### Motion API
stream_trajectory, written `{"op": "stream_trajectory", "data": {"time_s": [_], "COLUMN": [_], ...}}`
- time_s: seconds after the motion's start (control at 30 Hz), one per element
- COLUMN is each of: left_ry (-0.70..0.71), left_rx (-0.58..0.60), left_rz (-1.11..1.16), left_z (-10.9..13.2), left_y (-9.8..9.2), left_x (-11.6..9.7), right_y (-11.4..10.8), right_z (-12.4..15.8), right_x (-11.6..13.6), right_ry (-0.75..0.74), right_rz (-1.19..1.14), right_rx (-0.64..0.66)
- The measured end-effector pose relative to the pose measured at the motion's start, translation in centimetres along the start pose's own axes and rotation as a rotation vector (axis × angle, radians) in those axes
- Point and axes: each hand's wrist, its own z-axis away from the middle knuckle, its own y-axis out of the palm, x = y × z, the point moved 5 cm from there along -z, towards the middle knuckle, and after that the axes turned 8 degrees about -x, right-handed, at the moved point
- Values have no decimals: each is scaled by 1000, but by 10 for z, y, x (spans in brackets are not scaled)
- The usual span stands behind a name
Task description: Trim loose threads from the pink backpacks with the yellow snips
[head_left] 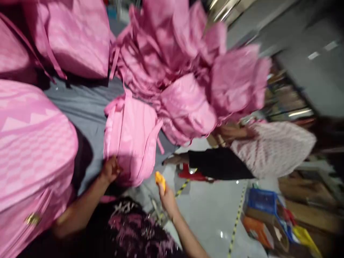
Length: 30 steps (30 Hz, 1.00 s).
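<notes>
A small pink backpack (134, 139) stands in front of me on a grey cloth. At its lower left edge, my left hand (110, 171) has its fingers curled in against the fabric. My right hand (168, 200) is to the right of the backpack, apart from it, closed around a small orange-yellow object (160, 179). Blur hides what kind of object that is. Close on my left looms a large pink bag (34, 143) with a checked pattern.
A heap of pink backpacks (166, 46) covers the far side, with more pink bags (72, 36) at upper left. A co-worker in a patterned top (274, 148) stands at right. Beyond lie a blue crate (262, 200) and yellow-black floor tape (236, 222).
</notes>
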Motion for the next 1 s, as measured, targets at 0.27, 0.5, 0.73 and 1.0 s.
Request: {"op": "stream_trajectory", "data": {"time_s": [0.27, 0.5, 0.73, 1.0], "left_ry": [250, 1287, 1126, 1013], "left_rx": [-105, -90, 57, -177], "left_rz": [-332, -1887, -2473, -2293], "left_z": [21, 67, 23, 28], "left_y": [15, 52, 75, 103], "left_x": [9, 39, 68, 70], "right_y": [0, 41, 35, 23], "right_z": [55, 58, 43, 40], "right_x": [-67, -48, -37, -54], "right_ry": [135, -34, -110, -135], "right_rz": [86, 255, 358, 209], "right_rx": [82, 301, 303, 269]}}
